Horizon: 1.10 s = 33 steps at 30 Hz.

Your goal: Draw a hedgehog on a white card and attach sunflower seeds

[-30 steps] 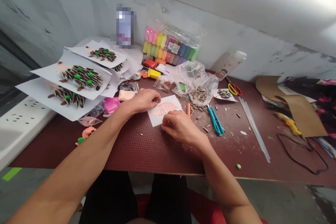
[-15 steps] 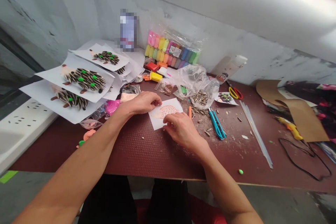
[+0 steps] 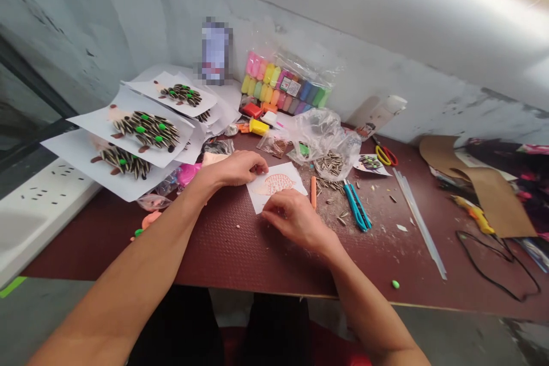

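The white sheet [image 3: 257,194] bears a peach hedgehog marked with fine orange lines, and it lies on a maroon, finely dimpled board [image 3: 223,246]. The seeds [image 3: 330,163] are striped black and white, the clay bag [image 3: 283,83] runs through pastel pink, yellow, green and blue, and the scissors [image 3: 386,155] have red and yellow handles.

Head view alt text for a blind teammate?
Left hand and right hand touch a white sheet bearing an orange hedgehog shape on a dark red table. Seed hedgehog pictures lie left, a bag of sunflower seeds right.
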### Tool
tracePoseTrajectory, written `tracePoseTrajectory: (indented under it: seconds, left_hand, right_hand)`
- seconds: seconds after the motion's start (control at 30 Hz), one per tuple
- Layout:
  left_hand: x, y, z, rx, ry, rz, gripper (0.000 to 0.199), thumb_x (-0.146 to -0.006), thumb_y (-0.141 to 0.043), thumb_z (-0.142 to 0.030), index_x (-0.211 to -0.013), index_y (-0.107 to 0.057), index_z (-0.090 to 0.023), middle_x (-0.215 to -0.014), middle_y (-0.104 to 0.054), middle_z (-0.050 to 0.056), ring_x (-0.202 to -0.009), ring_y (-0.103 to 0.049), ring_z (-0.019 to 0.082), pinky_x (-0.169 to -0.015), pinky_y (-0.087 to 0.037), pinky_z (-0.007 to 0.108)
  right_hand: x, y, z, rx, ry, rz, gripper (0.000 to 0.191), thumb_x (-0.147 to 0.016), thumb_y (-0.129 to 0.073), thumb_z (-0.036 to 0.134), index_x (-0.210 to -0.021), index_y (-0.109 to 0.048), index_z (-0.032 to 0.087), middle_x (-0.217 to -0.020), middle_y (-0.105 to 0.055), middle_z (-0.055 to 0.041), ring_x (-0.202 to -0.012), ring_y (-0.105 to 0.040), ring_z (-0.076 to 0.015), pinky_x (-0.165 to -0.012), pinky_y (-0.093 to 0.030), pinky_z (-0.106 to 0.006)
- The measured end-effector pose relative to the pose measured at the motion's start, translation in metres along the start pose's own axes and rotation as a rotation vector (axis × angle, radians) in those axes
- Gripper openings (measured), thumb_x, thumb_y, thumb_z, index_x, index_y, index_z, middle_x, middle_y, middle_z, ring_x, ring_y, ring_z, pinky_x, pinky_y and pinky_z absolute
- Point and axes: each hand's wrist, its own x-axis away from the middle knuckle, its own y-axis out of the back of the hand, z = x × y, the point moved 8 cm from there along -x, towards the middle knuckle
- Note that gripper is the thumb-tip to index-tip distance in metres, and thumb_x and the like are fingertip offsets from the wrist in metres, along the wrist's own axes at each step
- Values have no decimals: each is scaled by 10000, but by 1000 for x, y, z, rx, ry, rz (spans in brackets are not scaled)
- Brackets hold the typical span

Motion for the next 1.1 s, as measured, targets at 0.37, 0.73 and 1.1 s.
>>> tracePoseTrajectory:
  seconds: [0.37, 0.73, 1.1]
  left_hand:
    - [-1, 1, -5, -21, -16, 12, 414, -720, -562, -71, -1049, -769, -214, -1066, -797, 47, -1015, -717, 220, -918, -528, 308]
    - [0, 2, -9, -52, 25, 38, 396, -748, -591, -84, -1088, -766, -187, -1097, -793, 63, -1053, -714, 227, -937, -521, 305]
    - [0, 2, -7, -48, 18, 21, 436, -750, -576, -49, -1123, -760, -183, -1163, -786, 70, -1086, -710, 226, -962, -516, 313]
  right_hand:
    - [-18, 6, -17, 459, -38, -119, 313, -1017, -507, 155, -1136, -767, 282, -1114, -658, -106, -1006, -487, -258, -889, -319, -392]
    - [-27, -9, -19, 562, 48, -56, 286, -1051, -476, 206, -1175, -726, 267, -1083, -636, -105, -956, -459, -249, -888, -315, -392]
    - [-22, -10, -17, 571, 100, -96, 300, -1015, -503, 133, -1174, -735, 238, -1102, -652, -111, -944, -474, -240, -907, -323, -392]
